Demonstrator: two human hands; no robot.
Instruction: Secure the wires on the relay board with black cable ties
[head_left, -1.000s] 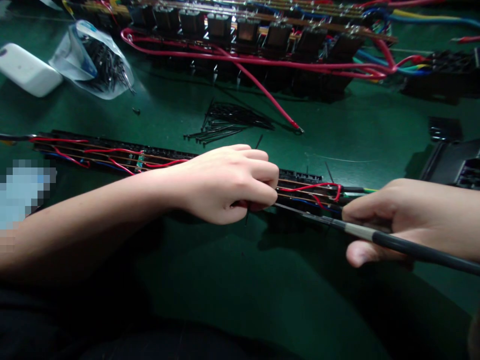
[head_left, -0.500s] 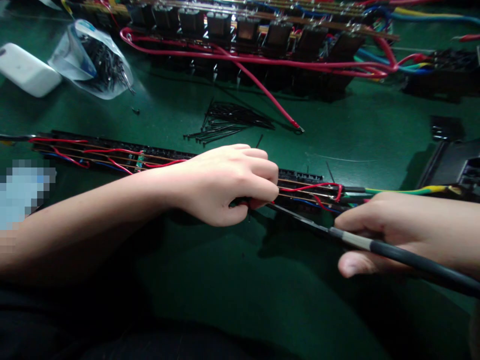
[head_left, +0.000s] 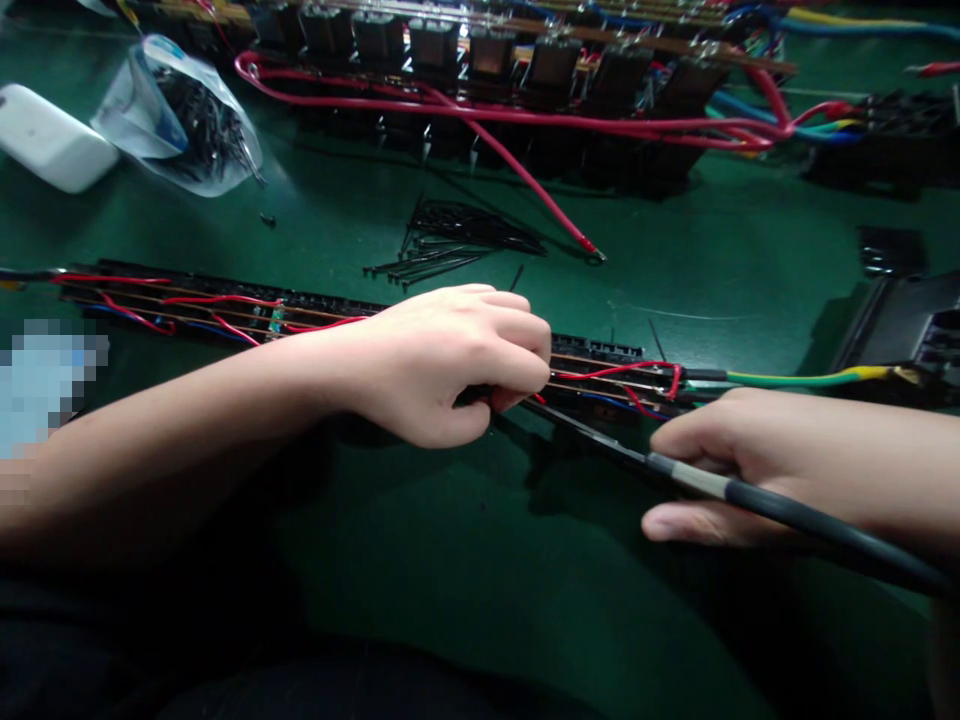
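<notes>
My left hand [head_left: 469,365] is curled into a near fist over the middle of a long black strip [head_left: 600,350] fitted with copper-coloured bars and red wires. Whatever its fingers pinch is hidden. The narrow metal end of a long tool with a grey-and-black handle [head_left: 694,480] reaches up to these fingers. Along that handle lies my right hand [head_left: 757,460], closed loosely round it, with the thumb below; its exact kind I cannot tell. Thin black cable ties [head_left: 657,340] stick up from the strip. A green-and-yellow cable [head_left: 795,380] leaves its right end.
Loose black cable ties [head_left: 457,240] lie behind the strip. A clear bag [head_left: 180,120] of black pieces and a white case [head_left: 56,140] are at the upper left. Across the back runs a large wired assembly [head_left: 487,65] with a thick red cable [head_left: 525,185]. Black housings [head_left: 900,320] stand at right.
My right hand and the tool have shifted slightly left. My left hand keeps its curled pose on the strip. The whole view has drifted a little.
</notes>
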